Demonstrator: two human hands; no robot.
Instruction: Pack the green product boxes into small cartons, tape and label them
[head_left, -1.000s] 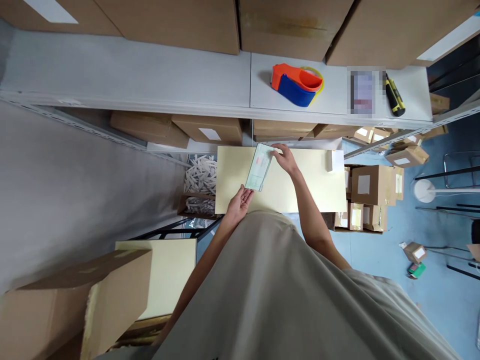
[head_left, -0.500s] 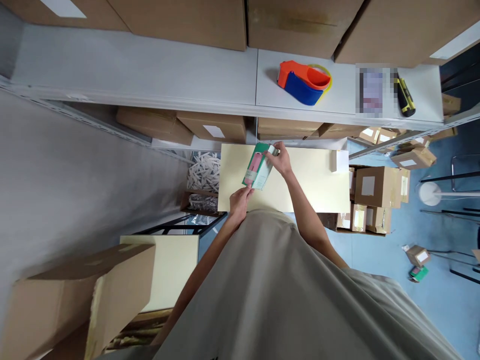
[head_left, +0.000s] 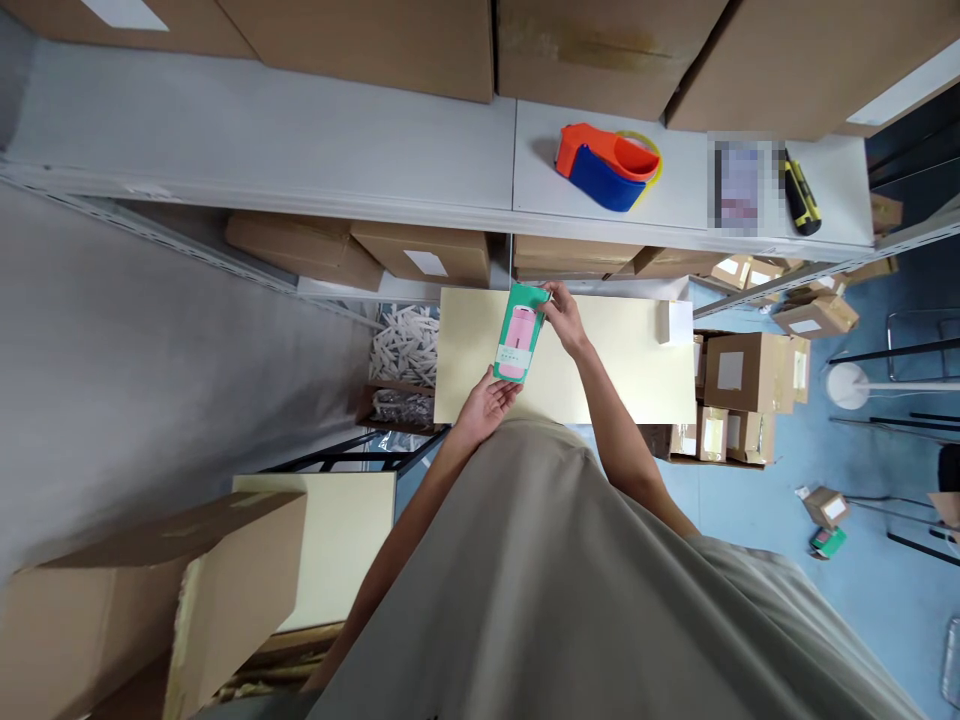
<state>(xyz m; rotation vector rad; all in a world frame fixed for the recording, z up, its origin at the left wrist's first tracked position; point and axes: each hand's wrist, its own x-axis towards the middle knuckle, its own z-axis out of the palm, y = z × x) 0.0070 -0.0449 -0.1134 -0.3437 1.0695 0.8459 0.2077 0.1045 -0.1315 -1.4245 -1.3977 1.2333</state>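
A green retail box (head_left: pixel 518 333) with a pink bottle-like item printed on its front is held tilted over a cream table (head_left: pixel 615 385). My right hand (head_left: pixel 564 318) pinches its upper right corner between thumb and fingers. Below the box's lower end is my left hand (head_left: pixel 486 408), palm up with the fingers stretched out; the fingertips lie at the bottom edge, and I cannot tell whether they bear its weight. A small white box (head_left: pixel 676 323) stands at the table's right end.
On the grey shelf (head_left: pixel 315 130) above lie an orange and blue tape dispenser (head_left: pixel 609 167) and a yellow-black utility knife (head_left: pixel 801 195). Cardboard boxes (head_left: pixel 739 372) are stacked right of the table. A large open carton (head_left: pixel 240 570) stands at lower left.
The green box has turned so its printed front faces me and its white side no longer shows. My left fingers have gone from gripping its lower end to lying spread, palm up.
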